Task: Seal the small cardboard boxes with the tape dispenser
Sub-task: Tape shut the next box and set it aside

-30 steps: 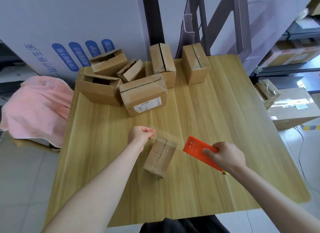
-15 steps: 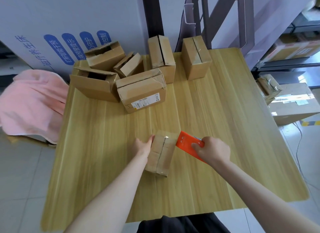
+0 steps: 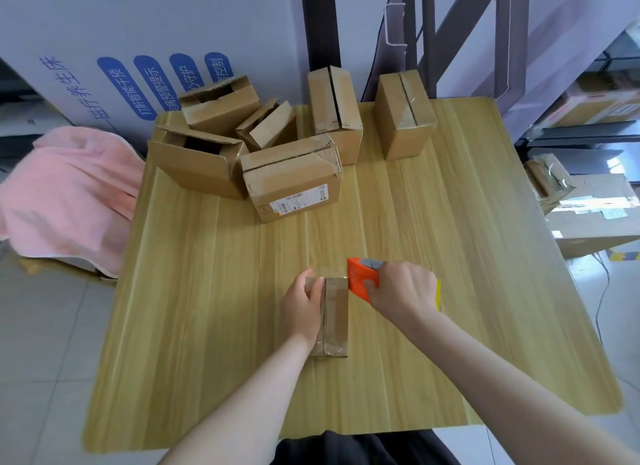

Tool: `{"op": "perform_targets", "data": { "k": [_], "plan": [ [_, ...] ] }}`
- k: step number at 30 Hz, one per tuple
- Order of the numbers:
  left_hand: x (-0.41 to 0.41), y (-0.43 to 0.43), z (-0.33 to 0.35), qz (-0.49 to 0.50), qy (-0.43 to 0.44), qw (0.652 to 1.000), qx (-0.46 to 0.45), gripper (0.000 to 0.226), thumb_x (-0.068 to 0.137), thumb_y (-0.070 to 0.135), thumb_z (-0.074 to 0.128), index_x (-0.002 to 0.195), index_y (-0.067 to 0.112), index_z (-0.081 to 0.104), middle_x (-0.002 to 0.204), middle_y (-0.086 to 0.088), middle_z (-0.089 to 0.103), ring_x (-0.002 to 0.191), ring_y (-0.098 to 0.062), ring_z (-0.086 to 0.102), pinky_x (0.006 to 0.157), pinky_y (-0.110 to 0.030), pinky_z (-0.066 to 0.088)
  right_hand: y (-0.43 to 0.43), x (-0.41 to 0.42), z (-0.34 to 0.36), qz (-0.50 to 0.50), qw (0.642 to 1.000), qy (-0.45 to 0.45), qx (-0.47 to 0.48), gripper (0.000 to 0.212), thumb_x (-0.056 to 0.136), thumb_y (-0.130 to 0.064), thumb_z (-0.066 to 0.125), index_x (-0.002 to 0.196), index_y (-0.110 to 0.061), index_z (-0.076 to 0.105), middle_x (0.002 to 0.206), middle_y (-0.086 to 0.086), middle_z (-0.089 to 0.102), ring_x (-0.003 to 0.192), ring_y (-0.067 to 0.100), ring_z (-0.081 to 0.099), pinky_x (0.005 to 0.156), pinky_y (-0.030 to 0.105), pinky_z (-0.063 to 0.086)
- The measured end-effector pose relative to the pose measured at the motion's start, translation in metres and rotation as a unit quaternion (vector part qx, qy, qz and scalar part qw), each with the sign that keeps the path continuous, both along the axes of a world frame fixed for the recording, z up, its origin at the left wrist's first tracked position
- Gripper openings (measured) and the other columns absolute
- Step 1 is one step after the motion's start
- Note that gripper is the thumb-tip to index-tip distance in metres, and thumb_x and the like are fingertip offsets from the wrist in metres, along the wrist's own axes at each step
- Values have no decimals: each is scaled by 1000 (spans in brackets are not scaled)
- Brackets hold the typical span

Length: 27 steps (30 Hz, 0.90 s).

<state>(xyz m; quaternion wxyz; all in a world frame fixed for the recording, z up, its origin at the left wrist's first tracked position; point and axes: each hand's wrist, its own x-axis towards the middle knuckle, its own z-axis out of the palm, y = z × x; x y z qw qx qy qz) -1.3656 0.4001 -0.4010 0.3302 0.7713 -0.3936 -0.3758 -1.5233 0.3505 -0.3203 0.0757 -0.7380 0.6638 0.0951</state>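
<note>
The left hand (image 3: 304, 305) grips the box (image 3: 334, 315) at its far left corner, on the table (image 3: 207, 291). The orange dispenser (image 3: 358, 277) touches the box's far right edge, held tight in the right hand (image 3: 401, 291). Well beyond the box stand six more boxes (image 3: 294, 180).

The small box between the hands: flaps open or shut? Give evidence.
Shut. The small box has both flaps lying flat, meeting at a centre seam, gripped by the left hand; the right hand holds the tape dispenser.
</note>
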Motion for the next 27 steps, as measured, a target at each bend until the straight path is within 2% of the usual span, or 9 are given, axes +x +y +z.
{"op": "perform_targets", "data": {
  "k": [4, 7, 9, 11, 14, 18, 21, 23, 27],
  "plan": [
    [-1, -2, -3, 14, -5, 1000, 0, 37, 96, 35, 53, 128, 17, 58, 125, 0, 63, 115, -14, 55, 86, -18, 37, 1, 14, -16, 63, 997, 35, 32, 10, 90, -30, 52, 91, -31, 62, 65, -8, 52, 54, 16, 47, 45, 24, 26],
    [-1, -3, -8, 34, 2, 999, -5, 35, 95, 34, 55, 125, 16, 60, 126, 2, 62, 117, -14, 54, 88, -17, 36, 5, 3, -29, -23, 997, -42, 55, 14, 89, -37, 52, 99, -37, 61, 70, -9, 60, 66, 19, 56, 57, 28, 43],
    [-4, -3, -10, 59, 8, 998, -8, 35, 96, 35, 54, 125, 17, 59, 125, 5, 62, 116, -13, 54, 87, -16, 36, 6, -12, -29, -102, 991, -72, 40, 25, 89, -49, 50, 108, -37, 63, 63, -10, 51, 65, 20, 52, 54, 28, 37],
    [-12, -3, -12, 112, 21, 993, -10, 36, 96, 34, 53, 126, 15, 58, 123, 3, 63, 115, -14, 56, 86, -16, 36, 5, -24, -26, -193, 974, -118, 29, 37, 87, -56, 48, 92, -24, 65, 62, -7, 55, 63, 22, 57, 55, 28, 42],
    [-29, -5, -9, 208, 42, 977, -15, 38, 97, 33, 51, 128, 12, 58, 122, -3, 63, 113, -20, 57, 85, -20, 38, 10, -29, -11, -279, 911, -305, -5, 45, 87, -54, 51, 71, -14, 61, 58, 1, 62, 55, 25, 64, 54, 33, 52],
    [-39, -7, -6, 255, 81, 963, -27, 36, 99, 33, 49, 129, 15, 55, 127, -2, 60, 118, -16, 54, 88, -18, 35, 32, -12, 5, -353, 756, -551, -27, 43, 91, -41, 60, 67, -5, 61, 53, 5, 60, 44, 21, 61, 44, 30, 47],
    [-33, -5, -8, 240, 107, 965, -19, 37, 99, 33, 48, 132, 17, 53, 131, 0, 58, 121, -14, 51, 91, -18, 34, 51, 5, -5, -375, 730, -571, -20, 40, 96, -36, 57, 63, -13, 57, 51, -10, 54, 48, 6, 48, 51, 25, 40],
    [-27, -2, -10, 204, 117, 972, -16, 40, 100, 31, 45, 137, 15, 49, 136, 1, 54, 126, -14, 48, 94, -17, 32, 55, 7, -11, -401, 712, -575, -31, 40, 97, -38, 55, 63, -16, 54, 51, -12, 51, 48, 5, 45, 51, 24, 37],
    [-12, 12, -8, 158, 17, 986, -41, 52, 94, 30, 58, 140, 9, 43, 141, -9, 46, 130, -22, 43, 96, -19, 29, 50, 0, -12, -418, 690, -591, -12, 37, 96, -42, 54, 71, -16, 58, 51, -12, 59, 46, 0, 53, 45, 15, 42]
  ]
}}
